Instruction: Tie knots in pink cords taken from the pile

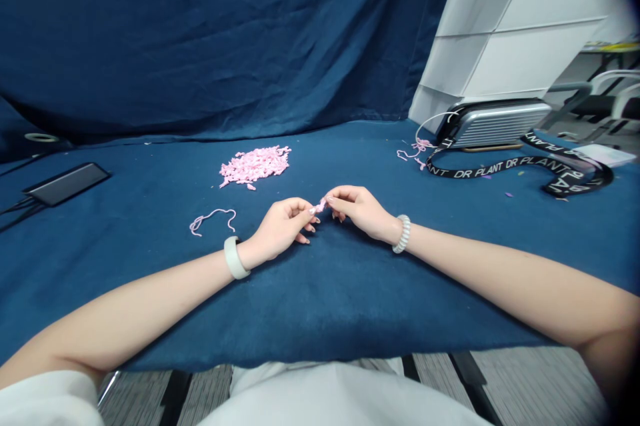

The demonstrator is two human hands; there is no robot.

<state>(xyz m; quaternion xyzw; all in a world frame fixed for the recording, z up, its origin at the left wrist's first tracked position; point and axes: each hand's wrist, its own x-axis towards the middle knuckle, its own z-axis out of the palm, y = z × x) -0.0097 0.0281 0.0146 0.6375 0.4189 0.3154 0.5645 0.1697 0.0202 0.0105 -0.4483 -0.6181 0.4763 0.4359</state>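
My left hand (287,226) and right hand (361,211) meet over the blue worktop (320,293), both grips pinching one small pink piece (321,206) between thumb and fingers. Beyond the left grip I see a pink pile (256,166); to its left lies a loose strand (214,215). Off past the right grip, a lettered strap (500,166) curves in front of a silver case (503,125).
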